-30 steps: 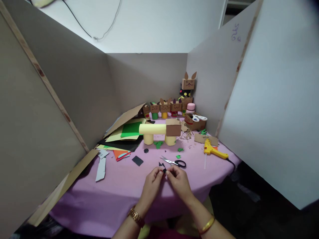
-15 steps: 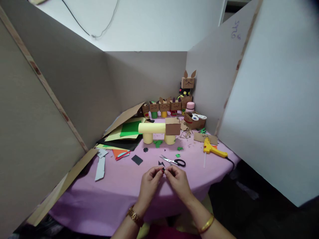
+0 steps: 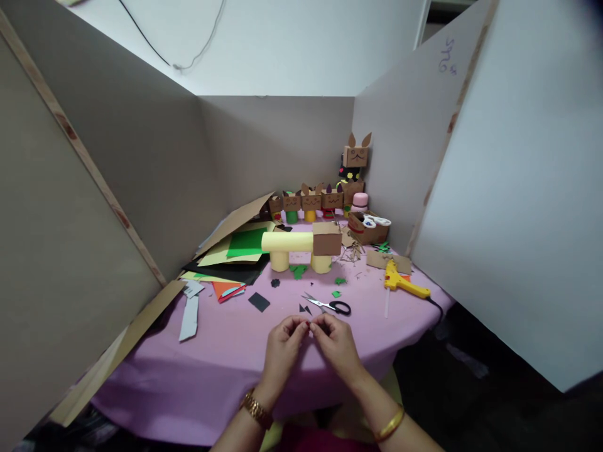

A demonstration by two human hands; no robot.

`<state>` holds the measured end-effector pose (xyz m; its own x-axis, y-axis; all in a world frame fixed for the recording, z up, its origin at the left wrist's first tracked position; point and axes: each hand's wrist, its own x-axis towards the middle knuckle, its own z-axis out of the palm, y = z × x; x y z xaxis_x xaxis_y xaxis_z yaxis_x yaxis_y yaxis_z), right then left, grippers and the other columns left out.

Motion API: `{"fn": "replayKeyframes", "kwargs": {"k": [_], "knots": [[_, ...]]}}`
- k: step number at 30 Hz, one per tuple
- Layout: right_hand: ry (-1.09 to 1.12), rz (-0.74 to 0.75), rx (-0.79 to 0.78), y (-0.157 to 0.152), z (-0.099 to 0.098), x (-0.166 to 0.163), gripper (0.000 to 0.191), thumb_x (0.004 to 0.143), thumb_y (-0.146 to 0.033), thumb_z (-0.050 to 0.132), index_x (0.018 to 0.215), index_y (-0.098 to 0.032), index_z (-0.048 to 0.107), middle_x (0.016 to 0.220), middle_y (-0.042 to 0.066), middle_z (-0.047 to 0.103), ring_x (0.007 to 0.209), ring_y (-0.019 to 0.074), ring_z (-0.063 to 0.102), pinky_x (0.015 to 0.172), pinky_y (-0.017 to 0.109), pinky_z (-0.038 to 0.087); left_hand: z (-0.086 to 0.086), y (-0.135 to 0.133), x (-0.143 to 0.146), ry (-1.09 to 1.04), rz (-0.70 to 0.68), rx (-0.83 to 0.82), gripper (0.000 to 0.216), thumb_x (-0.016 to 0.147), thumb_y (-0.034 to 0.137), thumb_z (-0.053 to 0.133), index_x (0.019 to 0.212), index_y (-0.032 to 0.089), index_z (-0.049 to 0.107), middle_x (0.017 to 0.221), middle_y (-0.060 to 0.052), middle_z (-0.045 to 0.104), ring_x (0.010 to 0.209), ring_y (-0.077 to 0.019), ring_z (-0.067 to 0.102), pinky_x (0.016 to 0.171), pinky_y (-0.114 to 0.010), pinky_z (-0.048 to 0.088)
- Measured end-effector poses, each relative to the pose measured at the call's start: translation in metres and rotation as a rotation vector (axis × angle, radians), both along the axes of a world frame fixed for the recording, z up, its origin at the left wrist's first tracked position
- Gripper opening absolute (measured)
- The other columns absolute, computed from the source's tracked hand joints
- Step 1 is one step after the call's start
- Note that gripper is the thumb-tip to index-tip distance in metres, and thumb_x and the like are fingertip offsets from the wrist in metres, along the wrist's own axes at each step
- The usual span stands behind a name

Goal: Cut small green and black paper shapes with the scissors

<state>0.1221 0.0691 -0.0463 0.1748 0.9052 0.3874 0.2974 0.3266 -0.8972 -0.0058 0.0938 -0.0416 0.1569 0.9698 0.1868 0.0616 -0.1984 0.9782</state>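
My left hand (image 3: 286, 339) and my right hand (image 3: 338, 342) meet over the near part of the table, thumbs and forefingers pinched together at the tips. Between them is a small piece of black paper, now almost wholly hidden by the fingers. Just beyond the fingertips lie small black paper scraps (image 3: 305, 309) and black-handled scissors (image 3: 340, 307) with parted blades. A black paper rectangle (image 3: 259, 302) and a small black paper flower (image 3: 276, 283) rest to the left. Farther back stands a model with a yellow paper-tube body (image 3: 288, 242) and a cardboard box head (image 3: 326, 240).
A yellow glue gun (image 3: 406, 282) with its cord lies at right. Coloured sheets (image 3: 247, 243) are piled at left. Cardboard animal figures (image 3: 311, 202) stand behind, near a cardboard box (image 3: 367, 231) with white-handled scissors (image 3: 374, 221). Grey partitions (image 3: 277, 138) surround the table.
The fingers have shifted very slightly at their tips, and the black paper piece between them shows less than before. Everything on the table stays in place.
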Motion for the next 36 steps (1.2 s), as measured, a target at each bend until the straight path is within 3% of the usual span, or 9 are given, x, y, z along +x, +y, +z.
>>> {"fn": "replayKeyframes", "kwargs": {"k": [14, 20, 28, 34, 36], "knots": [[-0.049, 0.024, -0.012, 0.0001, 0.003, 0.0009, 0.012, 0.075, -0.017, 0.052, 0.067, -0.017, 0.059, 0.061, 0.0, 0.058, 0.058, 0.0161, 0.053, 0.055, 0.025, 0.04, 0.0063, -0.0009, -0.0012, 0.044, -0.032, 0.01, 0.015, 0.071, 0.03, 0.062, 0.068, 0.016, 0.066, 0.063, -0.001, 0.063, 0.061, -0.0158, 0.054, 0.057, -0.023, 0.041], [-0.036, 0.041, -0.025, 0.0017, 0.0044, 0.0, 0.011, 0.073, -0.015, 0.051, 0.066, -0.018, 0.059, 0.06, -0.001, 0.057, 0.059, 0.0157, 0.052, 0.056, 0.024, 0.038, 0.0014, 0.0005, -0.0015, 0.005, -0.001, 0.03, 0.022, 0.074, 0.029, 0.061, 0.093, 0.017, 0.062, 0.066, 0.002, 0.058, 0.064, -0.0153, 0.054, 0.062, -0.024, 0.043], [0.09, 0.074, -0.067, 0.0035, 0.0001, 0.0015, 0.01, 0.077, -0.019, 0.049, 0.069, -0.017, 0.055, 0.056, -0.002, 0.054, 0.051, 0.0134, 0.049, 0.05, 0.023, 0.039, 0.0001, 0.0041, -0.0035, -0.009, -0.038, 0.026, 0.028, 0.083, 0.034, 0.049, 0.105, 0.018, 0.054, 0.073, 0.001, 0.058, 0.069, -0.0149, 0.056, 0.065, -0.025, 0.045], [0.135, 0.079, -0.072, 0.0043, -0.0028, 0.0035, 0.012, 0.078, -0.026, 0.054, 0.07, -0.017, 0.056, 0.062, 0.0, 0.056, 0.058, 0.0153, 0.052, 0.056, 0.025, 0.041, 0.0049, 0.0011, -0.0012, 0.106, -0.106, 0.044, 0.018, 0.079, 0.031, 0.056, 0.069, 0.016, 0.059, 0.065, 0.0, 0.057, 0.063, -0.0149, 0.051, 0.061, -0.024, 0.04], [0.137, 0.094, -0.078, 0.0042, -0.0023, 0.0038, 0.017, 0.081, -0.029, 0.05, 0.069, -0.017, 0.055, 0.059, -0.001, 0.053, 0.053, 0.0143, 0.049, 0.052, 0.024, 0.04, 0.0066, 0.0003, -0.0016, 0.138, -0.118, 0.058, 0.02, 0.08, 0.03, 0.054, 0.067, 0.016, 0.058, 0.062, 0.001, 0.055, 0.061, -0.0145, 0.049, 0.06, -0.024, 0.038]]}}
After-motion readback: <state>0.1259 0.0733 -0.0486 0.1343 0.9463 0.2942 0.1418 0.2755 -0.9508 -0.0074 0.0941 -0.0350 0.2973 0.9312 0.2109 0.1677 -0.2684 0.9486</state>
